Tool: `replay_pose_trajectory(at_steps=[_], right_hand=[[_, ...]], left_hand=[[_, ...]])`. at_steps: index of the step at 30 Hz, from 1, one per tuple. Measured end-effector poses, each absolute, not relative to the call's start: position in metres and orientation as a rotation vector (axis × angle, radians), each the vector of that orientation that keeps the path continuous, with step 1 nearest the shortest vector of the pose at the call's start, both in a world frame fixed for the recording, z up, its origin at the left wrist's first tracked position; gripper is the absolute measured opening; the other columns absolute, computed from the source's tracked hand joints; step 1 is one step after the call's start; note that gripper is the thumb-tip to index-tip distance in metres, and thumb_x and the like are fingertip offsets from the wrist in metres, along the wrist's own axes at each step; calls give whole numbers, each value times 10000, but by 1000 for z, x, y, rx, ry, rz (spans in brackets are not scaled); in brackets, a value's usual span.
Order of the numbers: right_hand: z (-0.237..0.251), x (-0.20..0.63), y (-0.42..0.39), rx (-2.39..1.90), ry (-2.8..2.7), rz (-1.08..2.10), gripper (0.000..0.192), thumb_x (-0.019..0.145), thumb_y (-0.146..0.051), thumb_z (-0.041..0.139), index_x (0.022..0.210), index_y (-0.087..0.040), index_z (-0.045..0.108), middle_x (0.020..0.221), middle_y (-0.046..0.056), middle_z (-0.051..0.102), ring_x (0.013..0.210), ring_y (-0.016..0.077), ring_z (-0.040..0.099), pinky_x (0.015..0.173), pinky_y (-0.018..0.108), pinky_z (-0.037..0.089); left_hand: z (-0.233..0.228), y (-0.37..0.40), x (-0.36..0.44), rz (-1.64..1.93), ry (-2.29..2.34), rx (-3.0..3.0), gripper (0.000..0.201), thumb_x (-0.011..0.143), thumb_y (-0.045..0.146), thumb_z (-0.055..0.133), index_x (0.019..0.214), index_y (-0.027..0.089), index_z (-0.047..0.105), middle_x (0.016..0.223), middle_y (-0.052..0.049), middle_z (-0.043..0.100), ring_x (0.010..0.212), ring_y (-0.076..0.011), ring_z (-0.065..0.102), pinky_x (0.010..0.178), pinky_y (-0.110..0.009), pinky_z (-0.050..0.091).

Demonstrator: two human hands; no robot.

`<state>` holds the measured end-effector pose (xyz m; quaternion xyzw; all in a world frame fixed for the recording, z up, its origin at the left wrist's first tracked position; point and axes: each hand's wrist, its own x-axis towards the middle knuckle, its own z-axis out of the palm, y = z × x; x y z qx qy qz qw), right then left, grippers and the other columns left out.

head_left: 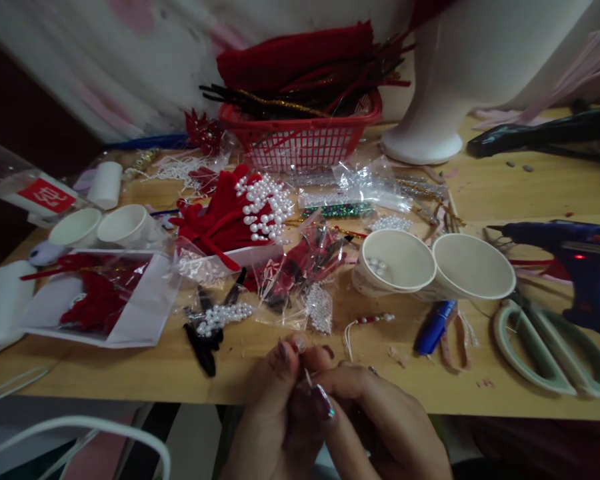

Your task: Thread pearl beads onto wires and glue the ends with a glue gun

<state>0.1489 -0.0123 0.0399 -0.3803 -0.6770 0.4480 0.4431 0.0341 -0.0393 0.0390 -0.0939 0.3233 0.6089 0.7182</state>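
At the near table edge [130,380], left hand [275,413] and right hand [380,427] pinch a thin wire [307,378] together, seemingly mid-threading; steady alignment comes next.

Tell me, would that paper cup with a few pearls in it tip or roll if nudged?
The paper cup already lies tilted on its side against its neighbour, so it probably rolls easily. It looks thin and light, and its pearls would likely spill.

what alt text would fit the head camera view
Two bare hands, left hand and right hand, pinch a thin wire together at the near edge of a wooden table strewn with pearl beads, paper cups, scissors and a glue gun.
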Motion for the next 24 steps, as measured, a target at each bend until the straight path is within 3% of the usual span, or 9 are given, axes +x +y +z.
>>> replay_pose_trajectory(at_steps=[4, 7, 12, 14, 24], right_hand=[[45, 151, -4, -891, -1694, 1166, 142, 1012, -233, 624, 918, -227, 729, 650, 6, 721, 496, 138, 658, 482, 208, 544], [46, 152, 1, -837, -1692, 1173, 120, 961, -140, 638, 929, -227, 715, 682, -5, 743, 508, 119, 664, 485, 176, 527], [44, 155, -2, -850, -1699, 1204, 144, 990, -146, 620, 988, -270, 694, 724, -39, 744, 547, 111, 668, 527, 187, 510], [43, 156, -5, -873, -1704, 1206, 128, 1006, -175, 623, 1006, -281, 695, 727, -45, 735, 559, 111, 668, 541, 191, 509], [39, 154, -5, -777, -1715, 1129, 129, 1017, -164, 609, 1067, -261, 678, 796, -28, 731, 631, 106, 675, 598, 181, 513]], left_hand=[[31, -41, 30, 1333, 869, -87, 334, 836, 542, 847, 883, 234, 729, 840, 10, 753, 842, -183, 761, 689, -224, 589], [31, -40, 29, 1332, 928, -132, 302, 833, 516, 855, 830, 235, 743, 787, 10, 756, 797, -188, 761, 618, -214, 564], [44, -35, 34, 1305, 898, -287, 436, 557, 488, 1021, 797, 225, 770, 851, 1, 822, 542, -76, 652, 407, -130, 355], [50, -33, 36, 1305, 893, -316, 442, 514, 450, 1045, 783, 227, 774, 811, 13, 824, 512, -50, 625, 387, -108, 299], [57, -39, 33, 1340, 913, -214, 364, 633, 381, 1021, 817, 201, 763, 838, -7, 817, 609, -81, 708, 421, -110, 430]])
